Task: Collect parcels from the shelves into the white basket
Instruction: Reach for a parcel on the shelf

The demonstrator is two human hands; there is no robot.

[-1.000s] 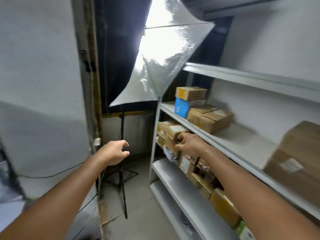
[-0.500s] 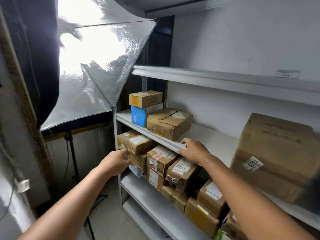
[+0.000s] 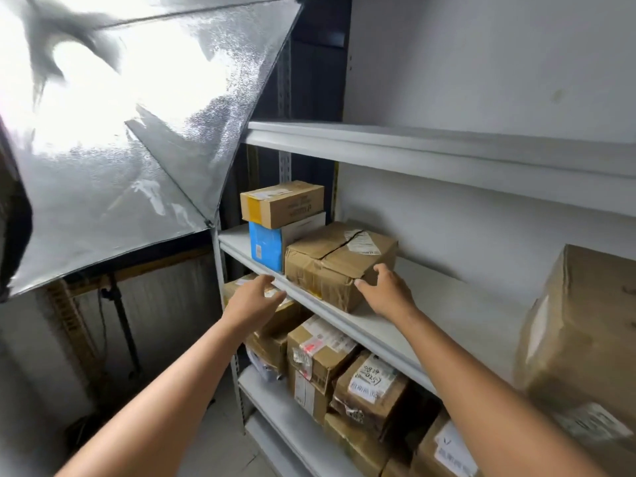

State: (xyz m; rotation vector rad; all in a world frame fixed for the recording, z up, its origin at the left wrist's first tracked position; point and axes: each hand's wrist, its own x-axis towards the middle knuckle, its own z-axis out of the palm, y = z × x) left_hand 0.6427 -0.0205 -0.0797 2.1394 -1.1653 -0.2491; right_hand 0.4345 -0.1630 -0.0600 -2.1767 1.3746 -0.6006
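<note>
Well right of the right hand (image 3: 387, 296): large carton (image 3: 585, 325), cut off by the edge. Behind the left hand (image 3: 253, 301): brown parcel (image 3: 287, 315), mostly hidden. Below both hands: labels (image 3: 370, 382), too small to read.

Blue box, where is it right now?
In the head view, the blue box sits at the left end of the middle shelf, under a small brown carton and beside the crumpled parcel.

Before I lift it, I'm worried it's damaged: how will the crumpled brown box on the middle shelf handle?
The crumpled brown box looks dented with wrinkled walls, so it may give under a squeeze. Its top flaps gape along a split, so supporting it from below seems safer. It sits flat and wide on the shelf, so tipping seems unlikely.
</note>
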